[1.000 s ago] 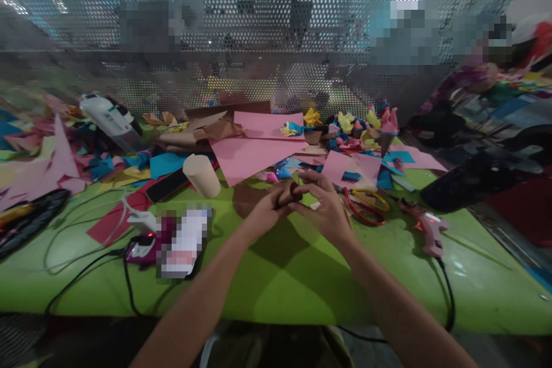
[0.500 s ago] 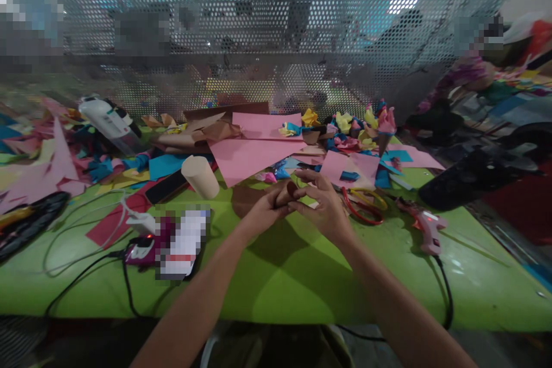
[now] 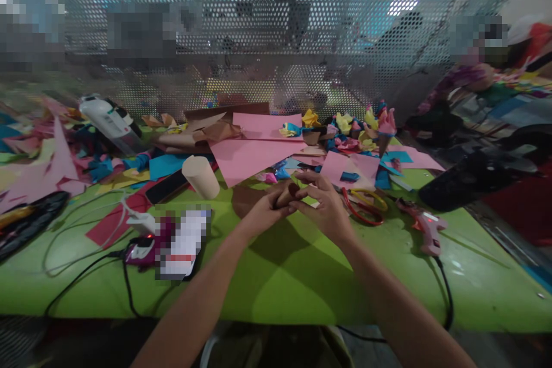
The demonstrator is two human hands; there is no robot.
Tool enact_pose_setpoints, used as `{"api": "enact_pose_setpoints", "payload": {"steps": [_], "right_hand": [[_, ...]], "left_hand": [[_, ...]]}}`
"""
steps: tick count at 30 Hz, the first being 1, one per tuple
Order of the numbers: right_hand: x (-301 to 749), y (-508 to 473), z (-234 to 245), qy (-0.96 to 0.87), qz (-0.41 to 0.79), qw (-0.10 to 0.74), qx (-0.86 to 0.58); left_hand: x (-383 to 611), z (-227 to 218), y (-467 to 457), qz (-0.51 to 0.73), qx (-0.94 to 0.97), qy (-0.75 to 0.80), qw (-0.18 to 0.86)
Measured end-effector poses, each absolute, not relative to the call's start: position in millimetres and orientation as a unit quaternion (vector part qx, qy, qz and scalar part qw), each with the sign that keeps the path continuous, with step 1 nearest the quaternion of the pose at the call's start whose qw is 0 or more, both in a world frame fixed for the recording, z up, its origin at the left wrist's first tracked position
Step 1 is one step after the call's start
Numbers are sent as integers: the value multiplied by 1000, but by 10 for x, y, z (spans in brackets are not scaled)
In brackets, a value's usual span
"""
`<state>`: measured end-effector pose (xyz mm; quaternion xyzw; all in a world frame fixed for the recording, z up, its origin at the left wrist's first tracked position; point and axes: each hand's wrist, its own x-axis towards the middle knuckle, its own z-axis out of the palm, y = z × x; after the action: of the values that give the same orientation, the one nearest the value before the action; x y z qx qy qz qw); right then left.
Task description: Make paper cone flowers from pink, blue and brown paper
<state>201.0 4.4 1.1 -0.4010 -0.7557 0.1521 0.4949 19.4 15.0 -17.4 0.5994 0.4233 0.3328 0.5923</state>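
Both of my hands meet over the green table (image 3: 302,282) near its middle. My left hand (image 3: 264,210) is curled round a small rolled piece of brown paper (image 3: 288,191), and my right hand (image 3: 325,204) pinches the roll's right end with thumb and fingertips. A flat brown paper scrap (image 3: 242,198) lies on the table just left of the hands. Red-handled scissors (image 3: 364,207) lie right beside my right hand.
A pink glue gun (image 3: 425,227) with a black cord lies to the right. A beige paper roll (image 3: 201,176), pink sheets (image 3: 252,152) and heaps of coloured paper scraps fill the back. Cables and a purple device (image 3: 140,248) lie left. A perforated metal screen (image 3: 276,29) stands behind.
My fingers have shifted slightly on the brown roll, which has turned a little. Both hands stay in the same spot.
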Motion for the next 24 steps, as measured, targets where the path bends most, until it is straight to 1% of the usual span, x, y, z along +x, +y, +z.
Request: {"api": "enact_pose_setpoints", "payload": {"steps": [4, 10, 14, 20, 22, 24], "right_hand": [[2007, 40, 0, -748, 159, 497, -409], [2026, 46, -1, -749, 171, 494, -408], [2027, 39, 10, -752, 168, 493, -403], [2009, -9, 41, -748, 91, 487, -441], [2006, -20, 51, -751, 86, 478, -446], [2001, -28, 55, -757, 114, 466, -443]], "left_hand": [[192, -191, 149, 333, 597, 429, 590], [197, -193, 151, 344, 582, 405, 615], [188, -201, 154, 341, 591, 404, 609], [197, -287, 171, 357, 595, 374, 616], [196, -321, 180, 361, 609, 379, 596], [181, -346, 192, 356, 638, 407, 548]]}}
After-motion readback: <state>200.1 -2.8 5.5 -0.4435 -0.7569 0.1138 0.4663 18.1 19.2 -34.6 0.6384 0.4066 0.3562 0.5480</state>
